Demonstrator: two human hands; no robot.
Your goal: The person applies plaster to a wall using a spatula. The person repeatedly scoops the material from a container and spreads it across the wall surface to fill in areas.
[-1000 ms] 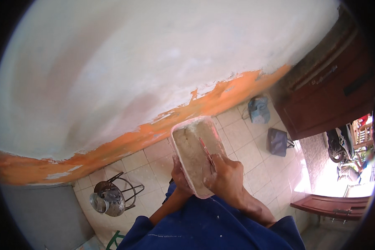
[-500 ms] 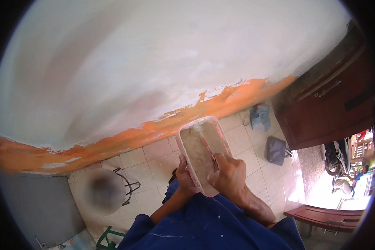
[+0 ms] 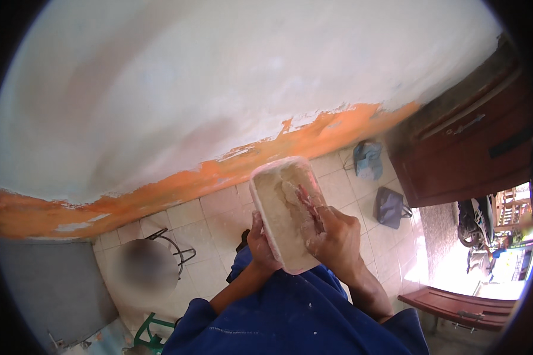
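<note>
A pale pink rectangular tub (image 3: 278, 164), tilted, is held in front of my blue shirt. Beige, wet-looking filler paste (image 3: 278, 216) lies inside it. My left hand (image 3: 260, 245) grips the tub's left side, thumb up along the wall and the other fingers hidden beneath. Over the tub's right side, my right hand (image 3: 337, 239) is closed around a flat, red-edged scraper (image 3: 307, 200), whose blade is smeared and sunk in the paste. The scraper's handle is mostly covered by my fingers, and paste coats some of them.
Ahead rises a wall (image 3: 219, 77), whitish above a rough orange band (image 3: 320, 133). On the tiled floor (image 3: 189, 222) are a blue-grey bag (image 3: 368, 161), a dark bag (image 3: 391, 207) and a green plastic chair (image 3: 151, 331). A brown door (image 3: 462, 154) stands right; a motorcycle is outside.
My right hand has shifted slightly right and down with the scraper. The paste is now heaped and furrowed along the blade, and the tub has tipped a little.
</note>
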